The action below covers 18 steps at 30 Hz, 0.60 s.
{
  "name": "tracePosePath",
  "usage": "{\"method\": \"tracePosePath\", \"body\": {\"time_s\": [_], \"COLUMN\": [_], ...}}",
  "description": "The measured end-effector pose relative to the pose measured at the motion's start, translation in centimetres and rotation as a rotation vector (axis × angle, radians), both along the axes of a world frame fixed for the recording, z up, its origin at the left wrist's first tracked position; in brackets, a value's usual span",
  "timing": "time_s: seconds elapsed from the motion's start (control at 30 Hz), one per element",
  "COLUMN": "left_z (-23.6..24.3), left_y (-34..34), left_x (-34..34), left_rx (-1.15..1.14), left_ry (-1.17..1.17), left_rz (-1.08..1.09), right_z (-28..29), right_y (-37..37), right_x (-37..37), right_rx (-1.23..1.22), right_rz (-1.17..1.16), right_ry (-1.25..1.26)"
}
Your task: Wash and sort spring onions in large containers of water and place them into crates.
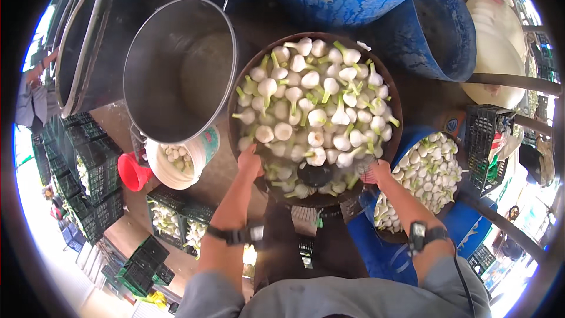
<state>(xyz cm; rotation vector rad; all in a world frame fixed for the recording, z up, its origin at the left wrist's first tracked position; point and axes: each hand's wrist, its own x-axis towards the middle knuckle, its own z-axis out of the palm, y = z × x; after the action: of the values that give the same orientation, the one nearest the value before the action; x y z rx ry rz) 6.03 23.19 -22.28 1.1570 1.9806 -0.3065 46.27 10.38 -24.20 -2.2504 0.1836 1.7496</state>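
Much of what you are working over is hard to read. The near rim of the big round basin (395, 91) is dark and runs together with the shadowed stand under it, so you cannot tell where one ends and the other begins. A dark round patch sits among the bulbs at the near side, and what it is cannot be made out. The fingers of both your hands are tucked out of sight, and the fisheye edge bends and cuts off everything far out to the sides.

The basin lies straight ahead of you, heaped with white bulbs (318, 100) that have short green stalks. Your left hand (249, 162) is at its near-left rim, closed down over the edge; your right hand (376, 172) is at the near-right rim, curled the same way. Whether either has a full grip cannot be told. The basin sits between your hands, and the heap spreads away from them.

Left of the basin stands a large steel pot (176, 70), and near it a white bucket (203, 154). To the right a blue tub (388, 247) holds more bulbs.
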Motion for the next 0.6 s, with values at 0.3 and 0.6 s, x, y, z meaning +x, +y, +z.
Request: {"method": "tracePosePath", "body": {"time_s": [0.3, 0.6], "left_z": [-3.5, -6.1], "left_y": [-3.0, -2.9], "left_x": [3.3, 3.7], "left_rx": [0.409, 0.383], "left_ry": [-0.004, -0.045], "left_rz": [0.105, 0.206], "right_z": [-7.9, -13.9], "right_y": [2.5, 1.5], "right_x": [0.6, 1.1], "right_rx": [0.471, 0.323], "right_rz": [0.47, -0.009], "right_ry": [-0.569, -0.597]}}
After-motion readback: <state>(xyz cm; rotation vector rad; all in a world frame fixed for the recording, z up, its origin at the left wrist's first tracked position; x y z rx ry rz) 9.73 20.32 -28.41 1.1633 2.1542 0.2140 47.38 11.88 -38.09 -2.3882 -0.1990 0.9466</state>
